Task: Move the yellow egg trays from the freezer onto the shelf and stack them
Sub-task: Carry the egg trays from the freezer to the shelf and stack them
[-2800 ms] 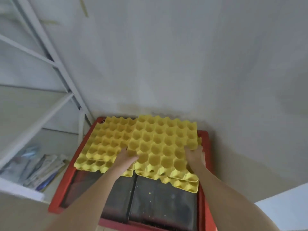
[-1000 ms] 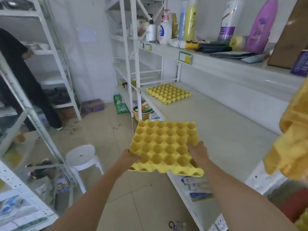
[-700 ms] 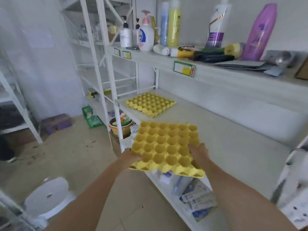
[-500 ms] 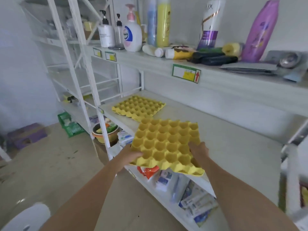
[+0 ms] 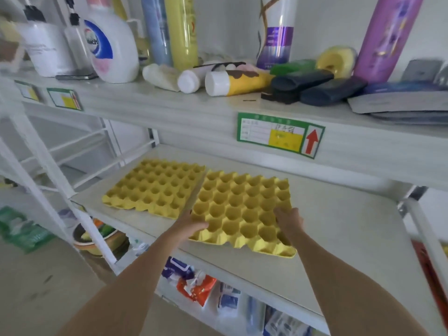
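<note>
I hold a yellow egg tray [image 5: 242, 209] in both hands, just above the white middle shelf [image 5: 339, 226]. My left hand [image 5: 191, 221] grips its near left corner, thumb on top. My right hand [image 5: 289, 220] grips the near right side, fingers curled into the cups. A second yellow egg tray [image 5: 155, 187] lies flat on the same shelf, directly left of the held one, their edges almost meeting. The freezer is out of sight.
The upper shelf [image 5: 194, 105] carries bottles, tubes and dark pouches, with a green label [image 5: 281, 135] on its front edge. Packets lie on the lower shelf [image 5: 201, 284]. A white upright post [image 5: 48, 166] stands at left, a bowl [image 5: 97, 238] behind it.
I have turned from the freezer and stepped up to the shelf, carrying the tray forward and down until it hovers beside the tray lying there.
</note>
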